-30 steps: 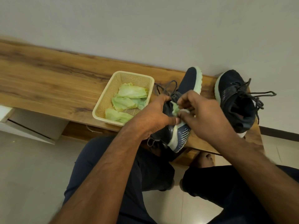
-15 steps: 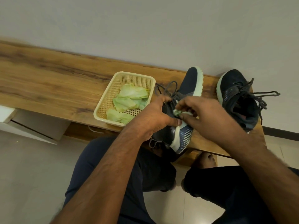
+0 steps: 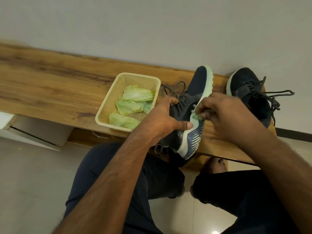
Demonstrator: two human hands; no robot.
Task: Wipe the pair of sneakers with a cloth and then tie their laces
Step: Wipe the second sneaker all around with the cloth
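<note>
A dark navy sneaker (image 3: 196,92) with a pale sole lies tilted on its side on the wooden bench (image 3: 50,88), its laces loose. My left hand (image 3: 162,119) grips it around the heel and upper, thumb pressed on the sole's edge. My right hand (image 3: 224,115) pinches a small green cloth (image 3: 196,117) against the pale sole. The second sneaker (image 3: 249,95) stands upright to the right, its laces untied and spread.
A cream plastic basket (image 3: 108,105) with several green cloths (image 3: 133,105) sits on the bench just left of the held sneaker. A pale wall runs behind the bench. My legs and a foot show below the bench's front edge, over a tiled floor.
My right hand with the cloth has shifted a little along the sole's edge. The left hand keeps its grip on the sneaker.
</note>
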